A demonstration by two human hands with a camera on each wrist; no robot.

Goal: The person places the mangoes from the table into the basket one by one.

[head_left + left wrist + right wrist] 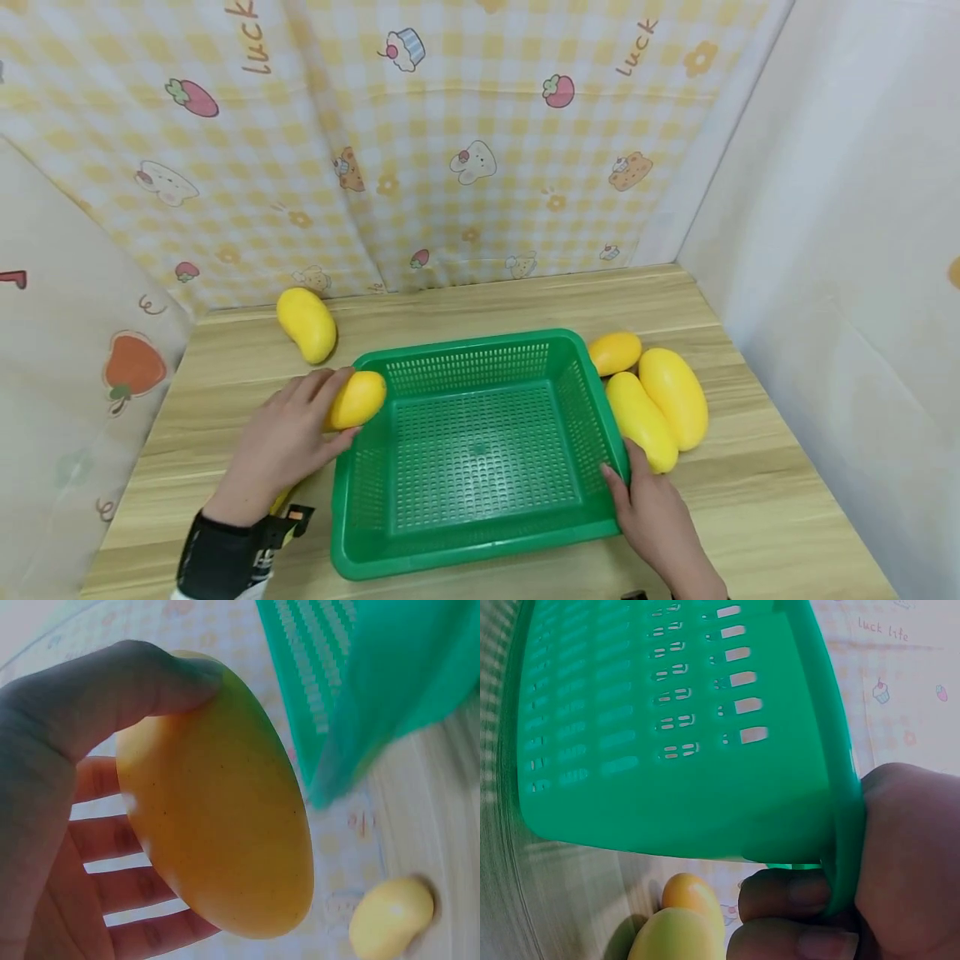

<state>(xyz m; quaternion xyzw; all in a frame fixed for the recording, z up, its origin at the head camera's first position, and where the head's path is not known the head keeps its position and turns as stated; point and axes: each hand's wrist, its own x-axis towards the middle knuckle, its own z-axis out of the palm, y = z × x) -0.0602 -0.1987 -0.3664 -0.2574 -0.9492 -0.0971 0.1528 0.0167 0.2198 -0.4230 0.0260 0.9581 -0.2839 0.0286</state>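
Note:
In the head view my left hand (pixel 281 437) grips an orange-yellow mango (pixel 360 398) above the left rim of a green plastic basket (pixel 480 467). The left wrist view shows the thumb across the mango (pixel 217 817) and the fingers behind it. Nothing lies inside the basket. At its right side, my right hand (pixel 660 521) holds the rim, thumb on the inner side. Up close in the right wrist view, fingers curl under the basket's rim (pixel 840 757).
Right of the basket lie a small orange mango (pixel 615 353) and two larger yellow mangoes (pixel 673 398). Another yellow mango (pixel 307 325) rests at the back left. Something yellow (pixel 281 500) shows partly under my left wrist. Cloth walls surround the wooden table (pixel 757 492).

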